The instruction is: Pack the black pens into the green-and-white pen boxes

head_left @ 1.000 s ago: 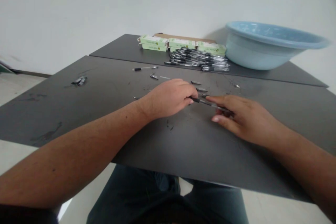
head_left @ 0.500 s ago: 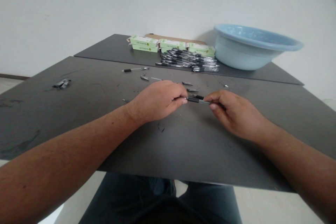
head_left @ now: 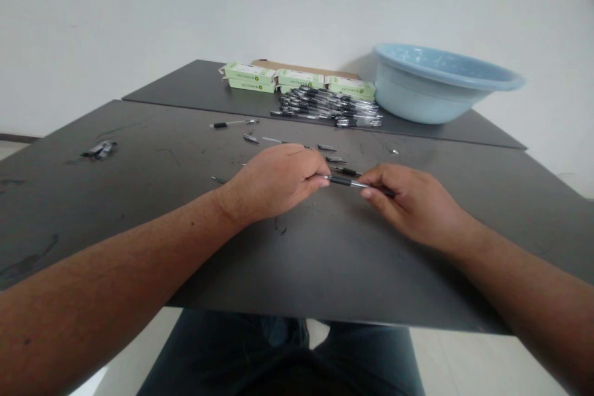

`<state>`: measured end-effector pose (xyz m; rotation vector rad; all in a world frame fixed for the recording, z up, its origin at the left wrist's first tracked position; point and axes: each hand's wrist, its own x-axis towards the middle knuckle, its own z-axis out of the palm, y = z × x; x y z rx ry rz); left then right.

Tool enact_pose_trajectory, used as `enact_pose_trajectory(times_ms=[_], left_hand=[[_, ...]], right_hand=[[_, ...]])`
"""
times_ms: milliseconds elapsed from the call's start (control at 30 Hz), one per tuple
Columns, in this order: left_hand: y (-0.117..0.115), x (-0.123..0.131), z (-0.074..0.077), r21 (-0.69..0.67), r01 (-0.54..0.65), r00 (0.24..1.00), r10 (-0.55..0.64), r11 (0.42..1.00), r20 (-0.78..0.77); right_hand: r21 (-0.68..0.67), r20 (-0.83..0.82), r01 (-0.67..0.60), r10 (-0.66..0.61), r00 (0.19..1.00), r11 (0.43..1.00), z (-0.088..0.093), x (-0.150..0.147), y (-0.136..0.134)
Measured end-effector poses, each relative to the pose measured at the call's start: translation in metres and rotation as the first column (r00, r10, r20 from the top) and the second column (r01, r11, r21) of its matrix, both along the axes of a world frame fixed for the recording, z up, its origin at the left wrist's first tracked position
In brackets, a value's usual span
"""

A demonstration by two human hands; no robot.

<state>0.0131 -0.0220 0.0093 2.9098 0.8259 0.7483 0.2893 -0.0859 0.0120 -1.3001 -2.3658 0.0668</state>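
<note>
A pen with a black grip is stretched between both hands above the dark table. My left hand pinches its left end between thumb and fingers. My right hand is closed around the pen's other end, and a dark piece shows between its fingers. Just behind the hands another black-gripped pen part lies on the table, partly hidden by my right fingers. Two small pen pieces rest farther back. Left of them are a thin refill, a pen cap and a clear pen.
A heap of clear and black pens lies at the back, before green-white boxes. The light blue basin stands at the back right. A crumpled dark-and-silver bit lies at left on the grey table.
The pen has tilted slightly, its right end lower, and the dark piece between my right fingers shows more. The whole view has shifted a little; both hands keep their hold.
</note>
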Motion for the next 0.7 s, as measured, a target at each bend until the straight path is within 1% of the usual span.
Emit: enact_pose_trajectory(times_ms=[67, 133, 233, 300, 400, 567, 633, 700], left_hand=[[-0.0009, 0.0006, 0.0007, 0.008, 0.011, 1.000, -0.011, 1.000, -0.015], [-0.0009, 0.0007, 0.0008, 0.023, 0.021, 1.000, -0.020, 1.000, -0.017], [-0.0002, 0.0003, 0.0004, 0.044, 0.023, 1.000, -0.023, 0.999, -0.012], [-0.0003, 0.0000, 0.0002, 0.060, 0.027, 1.000, -0.026, 0.998, -0.014], [-0.0013, -0.0001, 0.0008, 0.082, 0.035, 0.999, -0.034, 0.996, -0.025], [-0.0029, -0.0001, 0.0018, 0.096, 0.032, 0.999, -0.032, 0.995, -0.004], [-0.0033, 0.0000, 0.0010, 0.098, 0.048, 0.999, -0.049, 0.994, 0.015], [-0.0036, 0.0003, -0.0005, 0.099, 0.081, 0.995, -0.085, 0.992, 0.044]], right_hand=[[-0.009, 0.024, -0.022, 0.022, 0.999, 1.000, 0.0007, 0.0000, -0.0001], [-0.013, 0.011, -0.036, 0.036, 0.999, 0.999, 0.0014, 0.0000, -0.0006], [-0.018, -0.032, -0.008, 0.008, 0.999, 1.000, 0.0018, -0.0005, -0.0017], [-0.032, -0.026, 0.008, -0.008, 1.000, 0.999, 0.0020, -0.0009, -0.0022], [-0.045, 0.006, -0.003, 0.004, 1.000, 0.999, 0.0024, -0.0014, -0.0025], [-0.040, -0.029, -0.009, 0.007, 1.000, 0.999, 0.0038, -0.0024, -0.0031], [-0.070, -0.046, -0.028, 0.025, 0.999, 0.997, 0.0042, -0.0024, -0.0030], [-0.129, -0.071, -0.067, 0.058, 0.996, 0.989, 0.0035, -0.0017, -0.0025]])
